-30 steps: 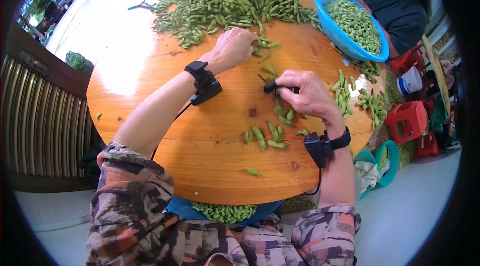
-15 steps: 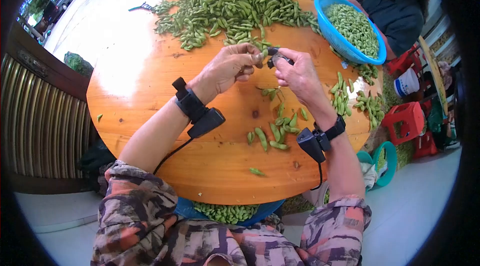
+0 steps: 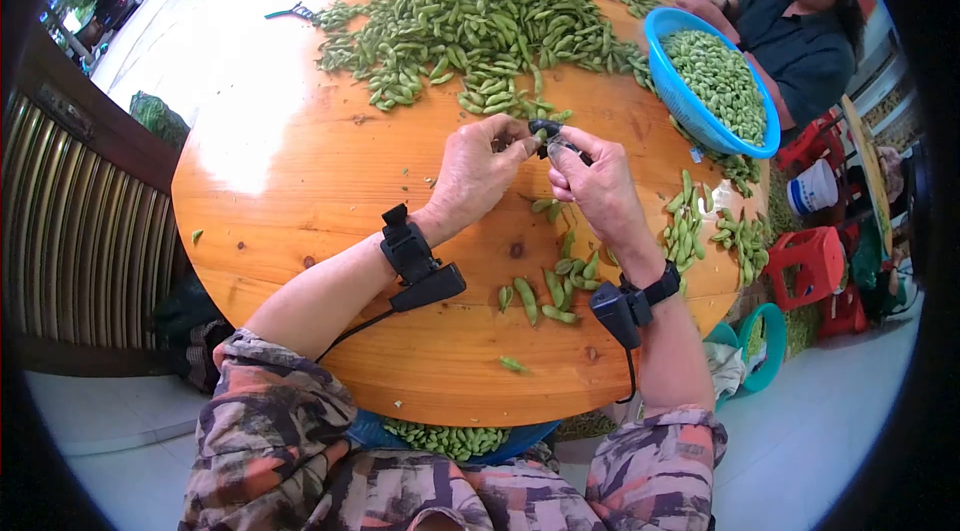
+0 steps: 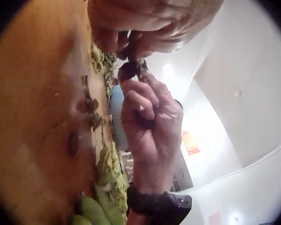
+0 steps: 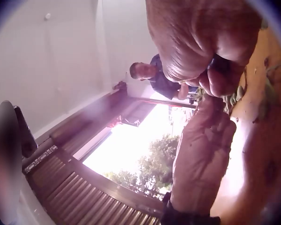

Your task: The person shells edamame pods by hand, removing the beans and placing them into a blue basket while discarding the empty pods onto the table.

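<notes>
Fingertips of both hands meet just below the big heap of green pods [image 3: 480,11]. The left hand [image 3: 468,171] pinches a small green pod [image 3: 541,136] between thumb and fingers. A small black object [image 3: 545,125], its shape partly hidden, is gripped by the right hand [image 3: 603,189] at the pod. In the left wrist view the right hand [image 4: 152,124] has curled fingers at that dark object [image 4: 127,71]. The right wrist view shows the left hand [image 5: 201,157] reaching up to the right fingers. Loose pods [image 3: 555,286] lie below the hands.
A blue basket [image 3: 668,101] of pods stands at the right, beside a seated person [image 3: 800,56]. More pods [image 3: 740,241] lie along the right edge. A blue container [image 3: 535,439] with pods sits below the near edge; red stools [image 3: 808,266] stand right.
From the heap's edge the left hand has come toward the right hand with a pod. The right hand has moved up from the loose pods with the black object, and the two now meet.
</notes>
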Demonstrator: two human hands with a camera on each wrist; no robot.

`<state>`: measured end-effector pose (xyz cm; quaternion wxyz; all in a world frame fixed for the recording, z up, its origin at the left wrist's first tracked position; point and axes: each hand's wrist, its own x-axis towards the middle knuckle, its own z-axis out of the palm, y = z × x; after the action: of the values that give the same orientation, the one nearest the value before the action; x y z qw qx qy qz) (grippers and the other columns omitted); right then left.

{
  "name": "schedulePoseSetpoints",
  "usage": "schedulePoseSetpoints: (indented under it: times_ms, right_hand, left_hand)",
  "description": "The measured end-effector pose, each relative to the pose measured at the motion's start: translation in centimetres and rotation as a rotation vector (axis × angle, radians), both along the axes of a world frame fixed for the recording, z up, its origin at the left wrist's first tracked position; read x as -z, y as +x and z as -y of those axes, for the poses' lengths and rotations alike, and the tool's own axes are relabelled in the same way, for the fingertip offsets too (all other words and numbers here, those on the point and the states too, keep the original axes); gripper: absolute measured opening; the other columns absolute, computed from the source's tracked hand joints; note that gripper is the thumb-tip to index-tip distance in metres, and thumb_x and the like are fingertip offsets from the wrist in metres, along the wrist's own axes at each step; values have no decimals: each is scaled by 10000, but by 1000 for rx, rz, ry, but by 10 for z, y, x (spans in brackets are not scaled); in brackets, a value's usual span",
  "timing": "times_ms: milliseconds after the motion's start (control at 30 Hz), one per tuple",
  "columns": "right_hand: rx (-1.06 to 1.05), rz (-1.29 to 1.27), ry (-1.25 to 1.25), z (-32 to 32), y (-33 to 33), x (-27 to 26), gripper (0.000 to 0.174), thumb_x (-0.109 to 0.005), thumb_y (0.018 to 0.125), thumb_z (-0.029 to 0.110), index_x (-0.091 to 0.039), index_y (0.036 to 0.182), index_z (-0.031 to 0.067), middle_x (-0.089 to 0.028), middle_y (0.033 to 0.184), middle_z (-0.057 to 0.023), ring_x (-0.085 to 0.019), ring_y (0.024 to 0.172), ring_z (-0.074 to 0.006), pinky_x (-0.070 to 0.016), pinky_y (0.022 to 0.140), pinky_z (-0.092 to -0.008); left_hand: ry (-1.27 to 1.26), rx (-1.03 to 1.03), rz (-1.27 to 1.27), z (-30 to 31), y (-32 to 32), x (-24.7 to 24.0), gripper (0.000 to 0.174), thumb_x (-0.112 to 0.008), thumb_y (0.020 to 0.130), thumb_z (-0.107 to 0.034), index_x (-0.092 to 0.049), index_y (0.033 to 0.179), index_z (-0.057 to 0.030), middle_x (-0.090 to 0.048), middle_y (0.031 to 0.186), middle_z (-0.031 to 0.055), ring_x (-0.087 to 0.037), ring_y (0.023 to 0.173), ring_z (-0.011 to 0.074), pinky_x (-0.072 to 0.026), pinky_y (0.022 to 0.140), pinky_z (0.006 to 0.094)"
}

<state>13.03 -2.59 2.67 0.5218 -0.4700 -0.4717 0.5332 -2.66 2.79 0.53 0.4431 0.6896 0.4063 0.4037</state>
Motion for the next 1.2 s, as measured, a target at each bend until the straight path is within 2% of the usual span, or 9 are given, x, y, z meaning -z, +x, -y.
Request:
schedulePoseSetpoints:
  times_ms: [267,433,600,667,767,900,1000,1067,1200]
  right_hand:
    - [69,222,76,0,1,7,239,-522,900,80,-598,1073,-66,-546,765,-20,-511,574,-44,-432,495,-198]
    - [-132,-338,-16,-4,7,7,192,-496,912,26,-592,1054,-62,-506,752,9,-440,587,-32,-358,461,-171]
    - [-124,-356,-67,-4,7,6,177,-506,907,23,-595,1037,-58,-495,742,18,-418,595,-28,-336,461,-163]
    - [-77,-300,-67,-4,5,13,170,-524,894,34,-608,1014,-53,-509,748,10,-441,602,-28,-350,466,-169]
    - [136,380,48,-1,-3,15,170,-566,829,83,-637,936,-28,-628,805,-126,-601,677,-132,-472,554,-297]
    - [196,549,218,2,-9,17,178,-548,814,67,-629,942,-27,-622,841,-196,-627,750,-317,-491,681,-374]
    - [189,596,212,3,-9,14,184,-559,807,72,-631,946,-24,-615,835,-198,-622,755,-319,-490,687,-379]
    - [197,615,226,4,-9,15,182,-558,807,73,-627,941,-28,-614,837,-205,-621,753,-321,-488,685,-377]
    - [197,602,193,3,-7,17,171,-556,811,71,-618,919,-45,-607,723,-158,-605,627,-248,-485,610,-349]
  left_hand:
    - [-339,45,142,8,3,-3,119,-628,888,-122,-621,880,-3,-578,676,-8,-431,520,16,-353,474,188]
    - [-771,274,556,0,-8,0,68,-578,922,-111,-583,880,-58,-525,690,-27,-308,442,19,-268,428,181]
    - [-906,397,661,-4,-12,2,82,-559,938,-129,-571,910,-53,-528,771,-12,-318,471,38,-290,454,186]
    - [-814,294,633,0,-4,3,127,-564,942,-161,-565,897,-43,-541,794,-3,-375,516,51,-325,481,195]
    - [-732,252,513,5,3,3,168,-574,941,-197,-569,893,-36,-542,776,-3,-431,553,67,-361,495,211]
    - [-619,227,342,6,2,-4,209,-569,947,-229,-580,901,-25,-516,712,-29,-464,576,62,-381,510,207]
    - [-366,163,-24,2,1,-4,238,-552,950,-220,-578,881,7,-542,636,24,-503,556,115,-416,515,266]
    - [141,80,-286,3,1,-1,337,-547,929,-231,-541,803,81,-570,611,231,-577,592,345,-442,535,392]
    - [144,131,-306,4,-2,-2,310,-525,924,-199,-535,832,97,-544,688,315,-544,664,461,-442,573,438]
